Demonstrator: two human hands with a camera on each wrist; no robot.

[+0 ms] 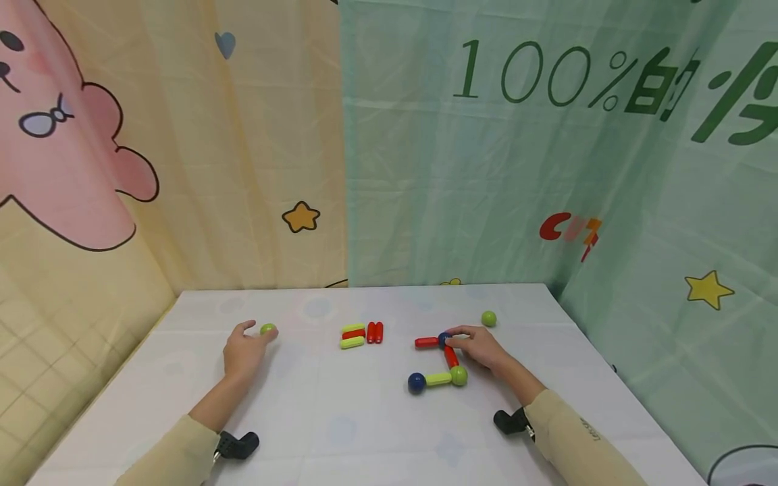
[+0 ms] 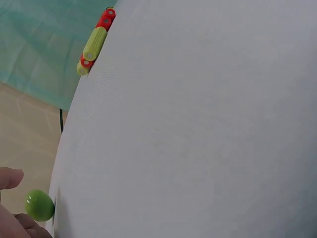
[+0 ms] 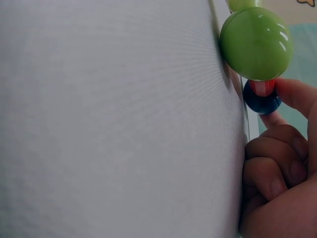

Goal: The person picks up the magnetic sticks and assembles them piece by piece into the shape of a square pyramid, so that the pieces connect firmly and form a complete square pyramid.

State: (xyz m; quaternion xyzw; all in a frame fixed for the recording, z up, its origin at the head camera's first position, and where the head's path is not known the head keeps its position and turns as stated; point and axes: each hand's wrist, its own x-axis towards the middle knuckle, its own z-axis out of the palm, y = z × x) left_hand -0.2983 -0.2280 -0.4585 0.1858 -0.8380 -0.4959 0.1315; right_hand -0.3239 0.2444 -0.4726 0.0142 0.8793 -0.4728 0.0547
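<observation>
A person's right hand [image 1: 483,347] pinches a blue ball [image 1: 444,338] between thumb and index finger, right of centre in the head view, its other fingers curled. A red rod [image 1: 426,343] juts left from the ball; a second red rod [image 1: 451,357] runs down to a green ball [image 1: 458,376], which a lime rod [image 1: 438,379] links to another blue ball [image 1: 416,383]. In the right wrist view, the green ball stands in front, hiding most of the second red rod. Left of centre, the left hand [image 1: 243,354] reaches over the tabletop [image 1: 334,432], fingers spread beside a loose green ball [image 1: 267,329]; whether they touch it, one cannot tell. Between the hands lie three rods [image 1: 353,334], lime, red and lime, beside a red pair [image 1: 375,332]. Another loose green ball [image 1: 489,318] sits just beyond the right hand.
</observation>
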